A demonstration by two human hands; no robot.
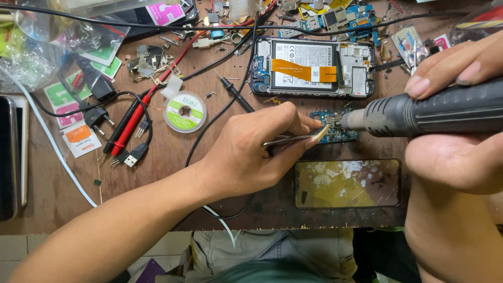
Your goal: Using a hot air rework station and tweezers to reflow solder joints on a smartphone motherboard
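Observation:
My left hand (251,149) grips metal tweezers (293,139) whose tips reach a small blue circuit board (335,128) lying on the wooden bench. My right hand (456,120) holds a dark grey hot-air gun handle (435,111), its metal nozzle (352,120) pointing left onto the same board. Just behind the board lies an opened phone body (313,67) with its battery and an orange flex strip showing. A detached phone screen (347,183) rests in front of the board, between my arms.
A solder-wick spool (185,111) sits left of my left hand. Red and black probe leads (128,126), plugs and cables (94,112) cross the left bench. Loose boards and parts (340,18) crowd the back edge. Another phone (10,157) lies at far left.

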